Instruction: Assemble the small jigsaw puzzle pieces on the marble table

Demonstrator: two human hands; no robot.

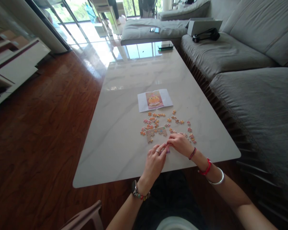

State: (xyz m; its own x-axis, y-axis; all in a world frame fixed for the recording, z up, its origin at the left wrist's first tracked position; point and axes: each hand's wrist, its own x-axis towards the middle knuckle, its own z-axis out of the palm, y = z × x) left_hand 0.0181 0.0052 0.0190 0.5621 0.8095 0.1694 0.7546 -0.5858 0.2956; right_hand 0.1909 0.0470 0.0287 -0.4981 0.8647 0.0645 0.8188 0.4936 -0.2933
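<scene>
On the pale marble table (pixel 124 127), my left hand (pixel 155 161) and my right hand (pixel 181 143) meet over a small pink jigsaw piece (pixel 167 149). Both pinch it with closed fingertips. Just beyond them lies a small joined patch of puzzle (pixel 156 132), with several loose orange and pink puzzle pieces (pixel 158 119) scattered around it. Farther back lies a white reference sheet (pixel 155 100) printed with an orange cartoon picture.
A grey sofa (pixel 242 73) runs along the table's right side, with a white box (pixel 204 25) and a black object on it. A dark phone (pixel 165 46) lies at the table's far end. Brown wood floor (pixel 43 127) is on the left. A chair edge (pixel 84 217) shows at the bottom.
</scene>
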